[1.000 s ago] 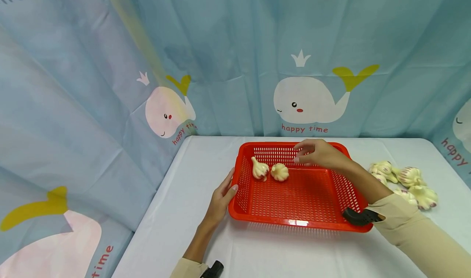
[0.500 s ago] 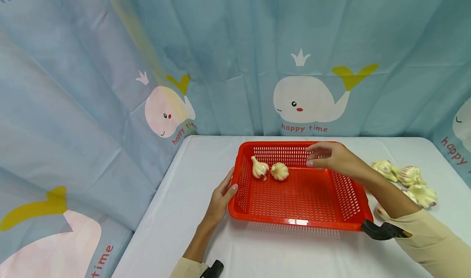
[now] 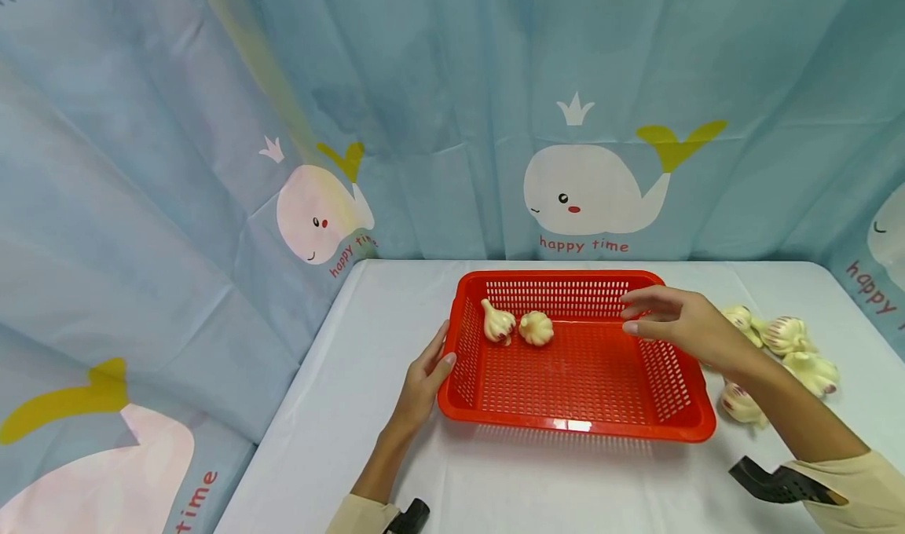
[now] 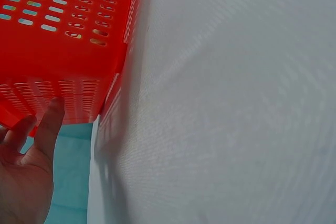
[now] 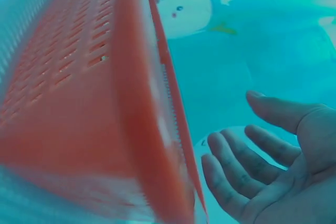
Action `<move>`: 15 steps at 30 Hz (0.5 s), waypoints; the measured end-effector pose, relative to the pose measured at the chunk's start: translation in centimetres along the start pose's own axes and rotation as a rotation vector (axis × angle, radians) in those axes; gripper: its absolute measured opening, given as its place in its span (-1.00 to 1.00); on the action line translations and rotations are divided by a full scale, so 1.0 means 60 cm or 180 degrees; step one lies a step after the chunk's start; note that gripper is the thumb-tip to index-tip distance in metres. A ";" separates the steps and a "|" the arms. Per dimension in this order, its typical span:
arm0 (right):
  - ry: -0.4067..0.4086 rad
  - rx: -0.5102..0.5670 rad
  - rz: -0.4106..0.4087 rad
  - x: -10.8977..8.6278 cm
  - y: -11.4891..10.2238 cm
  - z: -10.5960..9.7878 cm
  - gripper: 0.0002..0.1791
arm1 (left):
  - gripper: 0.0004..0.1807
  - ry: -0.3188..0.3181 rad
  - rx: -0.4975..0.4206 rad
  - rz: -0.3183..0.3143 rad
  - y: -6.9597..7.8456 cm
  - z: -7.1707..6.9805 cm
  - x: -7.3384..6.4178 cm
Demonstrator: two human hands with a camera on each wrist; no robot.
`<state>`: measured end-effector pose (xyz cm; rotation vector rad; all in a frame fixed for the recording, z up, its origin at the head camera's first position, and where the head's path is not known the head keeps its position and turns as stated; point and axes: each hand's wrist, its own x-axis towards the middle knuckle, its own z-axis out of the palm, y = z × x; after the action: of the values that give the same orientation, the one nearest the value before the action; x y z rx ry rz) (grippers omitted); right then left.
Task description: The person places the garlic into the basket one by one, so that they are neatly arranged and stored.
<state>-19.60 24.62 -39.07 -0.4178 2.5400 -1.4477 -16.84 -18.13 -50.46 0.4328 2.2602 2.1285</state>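
Note:
My left hand (image 3: 420,381) rests against the left side of a red perforated plastic basket (image 3: 576,430), its fingers fairly straight along the outer wall. In the left wrist view, the fingertips of that hand (image 4: 29,174) touch the slotted wall. Inside the basket, toward the back left, lie a garlic bulb (image 3: 498,322) with its stem up and a rounder garlic bulb (image 3: 536,328) beside it. Above the basket's right end hovers my right hand (image 3: 689,326), holding nothing. Its loosely bent, spread fingers also show in the right wrist view.
Several garlic bulbs (image 3: 786,336) lie on the white tablecloth (image 3: 537,487) right of the basket, partly behind my right arm. One garlic bulb (image 3: 741,404) sits close to the basket's right rim. A blue whale-print curtain (image 3: 438,188) hangs behind and to the left.
My right hand has moved rightward from over the basket's middle toward its right end, uncovering a bulb on the right. The left hand, basket and the two bulbs inside stay put.

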 end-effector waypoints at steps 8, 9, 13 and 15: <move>0.0271 -0.0013 0.0120 -0.034 0.026 -0.015 -0.43 | -0.34 0.0011 0.0012 -0.0008 0.001 -0.001 -0.001; 0.0309 -0.0008 0.0159 -0.038 0.029 -0.016 -0.42 | -0.34 0.0013 0.0016 -0.0017 0.001 0.000 -0.001; 0.0412 0.0067 0.0167 -0.056 0.044 -0.022 -0.42 | -0.34 0.0024 0.0020 -0.0040 0.001 0.000 -0.001; 0.0471 0.0153 0.0151 -0.063 0.051 -0.024 -0.43 | -0.34 0.0021 0.0025 -0.0032 0.000 0.001 -0.001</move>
<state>-16.93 28.52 -40.86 -0.2497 2.6019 -1.5730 -16.78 -18.10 -50.45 0.4145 2.2700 2.1204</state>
